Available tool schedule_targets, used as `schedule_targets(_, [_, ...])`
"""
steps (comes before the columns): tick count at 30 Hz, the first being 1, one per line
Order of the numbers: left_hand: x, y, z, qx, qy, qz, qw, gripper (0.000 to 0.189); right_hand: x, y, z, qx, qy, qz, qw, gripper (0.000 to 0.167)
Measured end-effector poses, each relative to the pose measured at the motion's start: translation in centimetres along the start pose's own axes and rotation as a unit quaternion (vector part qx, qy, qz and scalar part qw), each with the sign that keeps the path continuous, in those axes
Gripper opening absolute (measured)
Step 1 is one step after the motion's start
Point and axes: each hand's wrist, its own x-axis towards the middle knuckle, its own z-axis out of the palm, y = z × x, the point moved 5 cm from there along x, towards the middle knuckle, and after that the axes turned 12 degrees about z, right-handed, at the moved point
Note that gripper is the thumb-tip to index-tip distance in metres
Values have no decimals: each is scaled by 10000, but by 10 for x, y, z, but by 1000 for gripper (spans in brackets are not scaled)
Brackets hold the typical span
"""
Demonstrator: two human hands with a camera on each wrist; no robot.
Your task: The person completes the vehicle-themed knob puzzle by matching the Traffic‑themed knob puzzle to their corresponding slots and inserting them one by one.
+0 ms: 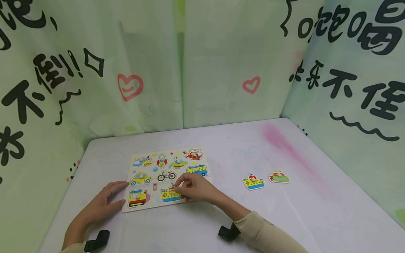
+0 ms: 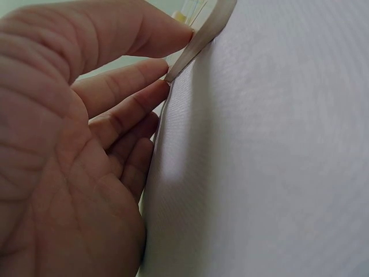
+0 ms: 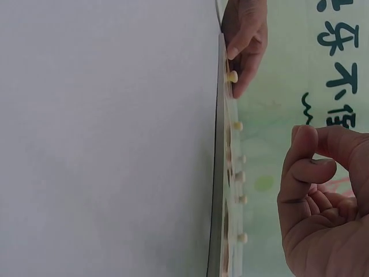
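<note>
A flat wooden knob puzzle board (image 1: 167, 207) lies on the table, showing a train (image 1: 138, 198), a car (image 1: 140, 178), a bicycle (image 1: 166, 175), a bus (image 1: 197, 170) and other vehicles. My left hand (image 1: 99, 202) is at its left edge; in the left wrist view, thumb and straight fingertips (image 2: 164, 72) touch the board's edge. Over the board's lower right, my right hand (image 1: 197, 188) partly covers a ship picture (image 1: 167, 195). The right wrist view shows that hand's fingers (image 3: 297, 179) curled, apart from the knobs (image 3: 239, 176), with nothing visible between them.
To the right of the board, a loose ship piece (image 1: 253, 182) and a loose submarine piece (image 1: 279, 177) lie on the white tablecloth (image 1: 269, 151). A pink stain marks the cloth at the far right. Printed curtains (image 1: 215, 52) surround the table's back and sides.
</note>
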Motion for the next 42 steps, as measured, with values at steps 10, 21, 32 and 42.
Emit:
schedule_targets(10, [-3, -1, 2, -78, -8, 12, 10000, 54, -10, 21, -24, 374, 114, 385, 9985, 17])
schedule_targets(21, [-3, -1, -3, -14, -1, 16, 10000, 55, -26, 38, -56, 387, 528, 605, 9960, 22])
schedule_targets(32, [-5, -4, -3, 163, 39, 47, 9998, 55, -39, 57, -83, 26, 744, 764, 9943, 21])
schedule_targets(42, [2, -5, -1, -166, -23, -1, 9999, 56, -52, 68, -100, -159, 912, 937, 9913, 21])
